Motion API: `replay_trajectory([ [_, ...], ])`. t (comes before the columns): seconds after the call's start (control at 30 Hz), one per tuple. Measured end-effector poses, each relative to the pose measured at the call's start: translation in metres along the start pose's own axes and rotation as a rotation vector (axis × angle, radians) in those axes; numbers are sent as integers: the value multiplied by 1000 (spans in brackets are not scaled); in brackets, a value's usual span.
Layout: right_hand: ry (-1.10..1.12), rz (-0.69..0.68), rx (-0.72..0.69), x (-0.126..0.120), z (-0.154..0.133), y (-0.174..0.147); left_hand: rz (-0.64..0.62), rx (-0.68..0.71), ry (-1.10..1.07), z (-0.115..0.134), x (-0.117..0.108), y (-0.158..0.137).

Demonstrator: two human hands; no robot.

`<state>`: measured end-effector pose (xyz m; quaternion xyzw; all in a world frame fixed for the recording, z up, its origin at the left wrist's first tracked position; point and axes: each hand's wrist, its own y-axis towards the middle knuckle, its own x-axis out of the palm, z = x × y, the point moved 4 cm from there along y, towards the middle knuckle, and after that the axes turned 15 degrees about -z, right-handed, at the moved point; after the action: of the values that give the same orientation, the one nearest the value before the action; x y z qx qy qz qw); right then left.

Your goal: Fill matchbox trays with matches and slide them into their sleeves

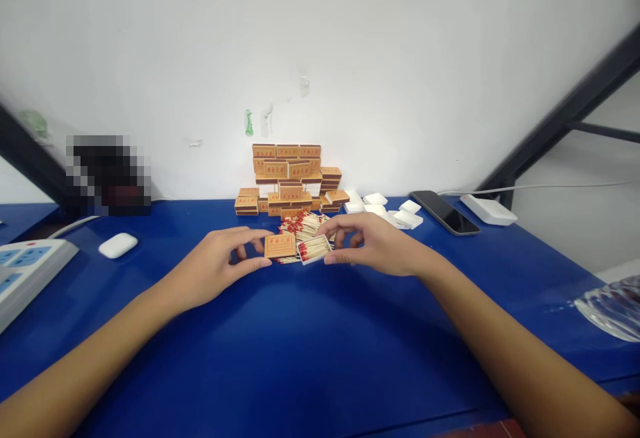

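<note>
My left hand point(233, 255) grips an orange matchbox sleeve point(280, 245) by its left end, thumb below and fingers above. Close by on the right, my right hand point(360, 241) pinches a white matchbox tray point(315, 249) filled with red-tipped matches. The tray's left end is right beside the sleeve's right end; whether they touch I cannot tell. Behind both lies a loose heap of matches point(303, 223), partly hidden by the hands and the box parts. Past the heap rises a stack of orange matchboxes point(287, 170) against the wall.
Several white trays point(376, 209) lie right of the stack. Farther right are a black phone point(445, 213) and a white box with a cable point(489, 211). On the left are a white earphone case point(118, 245) and a power strip point(37, 271). Clear plastic point(613, 308) lies at the right edge.
</note>
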<state>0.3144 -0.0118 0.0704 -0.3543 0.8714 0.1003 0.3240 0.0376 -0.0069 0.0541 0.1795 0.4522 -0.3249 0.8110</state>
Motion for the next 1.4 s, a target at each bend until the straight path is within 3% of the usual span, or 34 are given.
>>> replay_trajectory([
  [0.17,133,10,-6,4,7,4,-21,-8,-67,4,-1,0],
  [0.3,102,21,-31,5,6,4,-68,-62,-238,2,1,0],
  [0.5,103,52,-44,8,0,3,-100,-78,-311,1,5,0],
  [0.7,144,190,-51,13,-7,4,-59,-125,-393,-1,6,-1],
  [1.03,303,217,-5,21,-4,5,-38,-114,-529,-2,9,2],
  [1.4,394,226,-10,39,1,13,-30,-108,-530,3,15,0],
])
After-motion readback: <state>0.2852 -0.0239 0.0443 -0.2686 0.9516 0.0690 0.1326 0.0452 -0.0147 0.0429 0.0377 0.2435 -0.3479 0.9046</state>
